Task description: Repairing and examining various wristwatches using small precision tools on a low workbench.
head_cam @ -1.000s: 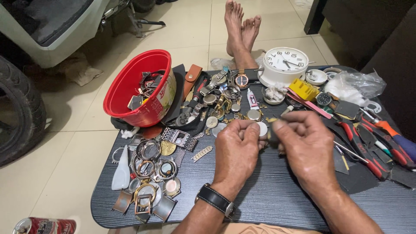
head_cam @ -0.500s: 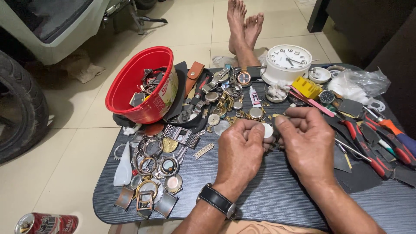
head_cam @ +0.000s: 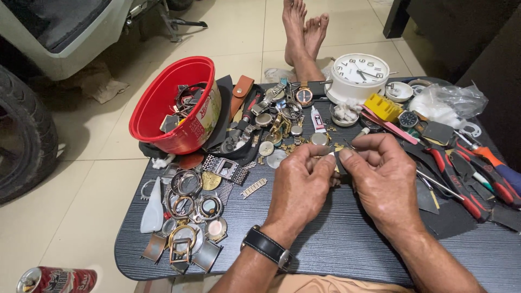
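Observation:
My left hand (head_cam: pixel 297 184), with a black wristwatch (head_cam: pixel 265 247) on its wrist, and my right hand (head_cam: pixel 380 176) meet over the middle of a dark low table (head_cam: pixel 336 244). Between their fingertips they pinch a small dark watch part (head_cam: pixel 337 163); most of it is hidden by the fingers. Just beyond the hands lies a heap of watch cases and metal bracelets (head_cam: pixel 277 122).
A red bowl (head_cam: pixel 163 103) of watch parts stands at the table's far left, watch bezels and frames (head_cam: pixel 187 211) at the near left. A white clock (head_cam: pixel 358 73), yellow box (head_cam: pixel 382 106), pliers and screwdrivers (head_cam: pixel 477 173) lie right. Bare feet (head_cam: pixel 304 32) rest beyond; a can (head_cam: pixel 57 279) and tyre (head_cam: pixel 21 135) sit left.
Both hands stay together over the same spot on the table, with only slight finger shifts on the small part. The view has tilted a little.

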